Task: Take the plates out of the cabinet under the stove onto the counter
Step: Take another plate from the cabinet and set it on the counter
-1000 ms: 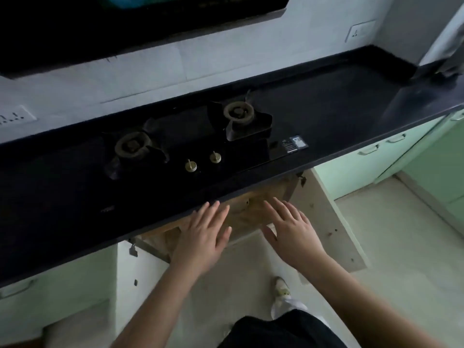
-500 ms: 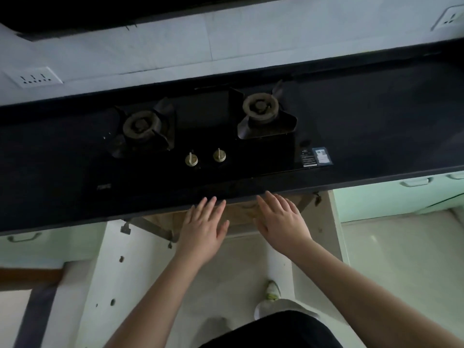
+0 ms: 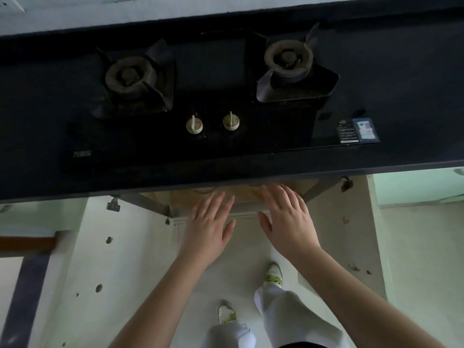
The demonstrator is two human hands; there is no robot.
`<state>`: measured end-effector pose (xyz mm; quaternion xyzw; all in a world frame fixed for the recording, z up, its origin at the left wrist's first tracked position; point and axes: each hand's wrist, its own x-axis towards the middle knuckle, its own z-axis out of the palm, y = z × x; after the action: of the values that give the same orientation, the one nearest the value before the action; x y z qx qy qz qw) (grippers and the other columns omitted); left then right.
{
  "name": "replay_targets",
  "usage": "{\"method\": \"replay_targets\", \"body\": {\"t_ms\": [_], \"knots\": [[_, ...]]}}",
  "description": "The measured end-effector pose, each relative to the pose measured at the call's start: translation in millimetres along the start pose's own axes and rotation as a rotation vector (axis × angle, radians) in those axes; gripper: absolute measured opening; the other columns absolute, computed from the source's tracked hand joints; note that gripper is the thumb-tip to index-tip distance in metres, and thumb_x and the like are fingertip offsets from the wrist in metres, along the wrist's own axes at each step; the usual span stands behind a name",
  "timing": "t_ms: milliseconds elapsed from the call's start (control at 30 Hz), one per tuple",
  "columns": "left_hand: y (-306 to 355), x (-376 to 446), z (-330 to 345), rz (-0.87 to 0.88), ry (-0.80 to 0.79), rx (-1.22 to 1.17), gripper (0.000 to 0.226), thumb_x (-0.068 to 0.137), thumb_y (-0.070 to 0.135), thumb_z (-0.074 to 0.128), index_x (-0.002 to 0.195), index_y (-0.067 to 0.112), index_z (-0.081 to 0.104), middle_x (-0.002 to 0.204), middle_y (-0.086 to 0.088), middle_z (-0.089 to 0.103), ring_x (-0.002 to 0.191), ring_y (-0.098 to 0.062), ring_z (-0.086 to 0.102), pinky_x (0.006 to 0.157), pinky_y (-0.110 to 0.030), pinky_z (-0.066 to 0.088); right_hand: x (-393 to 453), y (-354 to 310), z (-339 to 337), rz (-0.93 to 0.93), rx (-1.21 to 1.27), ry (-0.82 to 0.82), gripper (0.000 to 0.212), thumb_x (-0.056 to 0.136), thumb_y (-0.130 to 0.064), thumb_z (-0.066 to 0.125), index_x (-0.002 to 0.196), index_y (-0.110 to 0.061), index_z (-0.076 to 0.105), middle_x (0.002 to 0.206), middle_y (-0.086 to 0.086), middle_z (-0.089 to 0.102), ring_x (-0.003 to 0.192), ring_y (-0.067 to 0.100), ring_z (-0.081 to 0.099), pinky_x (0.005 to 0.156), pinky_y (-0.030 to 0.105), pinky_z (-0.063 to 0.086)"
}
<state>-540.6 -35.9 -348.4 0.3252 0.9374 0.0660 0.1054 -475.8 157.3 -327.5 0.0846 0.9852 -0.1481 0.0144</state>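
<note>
The cabinet under the stove stands open, both white doors swung out: the left door (image 3: 105, 259) and the right door (image 3: 351, 234). Its wooden inside (image 3: 246, 193) shows just below the black counter (image 3: 401, 84). No plates are visible; the counter edge hides the cabinet's interior. My left hand (image 3: 207, 228) and my right hand (image 3: 288, 219) hover side by side in front of the opening, palms down, fingers spread, holding nothing. The two-burner gas stove (image 3: 213, 91) is set into the counter above.
Two knobs (image 3: 212, 123) sit at the stove's front. Pale green cabinet fronts (image 3: 414, 187) flank the opening. Metal door struts (image 3: 148, 203) angle out at both upper corners. My feet in white shoes (image 3: 273, 273) stand on the light floor between the doors.
The view has tilted down and moved closer over the stove. Both hands stay open and have shifted slightly toward the cabinet opening, keeping the same spacing.
</note>
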Motion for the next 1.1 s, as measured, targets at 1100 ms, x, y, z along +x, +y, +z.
{"method": "replay_targets", "body": {"t_ms": [1100], "knots": [[-107.9, 168.2, 279.8, 0.003, 0.523, 0.127, 0.052, 0.098, 0.048, 0.038, 0.138, 0.017, 0.050, 0.140, -0.006, 0.052, 0.133, -0.026, 0.042, 0.112, -0.052, 0.027, 135.3, 86.6, 301.4, -0.094, -0.181, 0.273, 0.057, 0.096, -0.043, 0.037, 0.144, -0.014, 0.043, 0.145, 0.012, 0.047, 0.133, 0.030, 0.042, 0.113, 0.047, 0.030]]}}
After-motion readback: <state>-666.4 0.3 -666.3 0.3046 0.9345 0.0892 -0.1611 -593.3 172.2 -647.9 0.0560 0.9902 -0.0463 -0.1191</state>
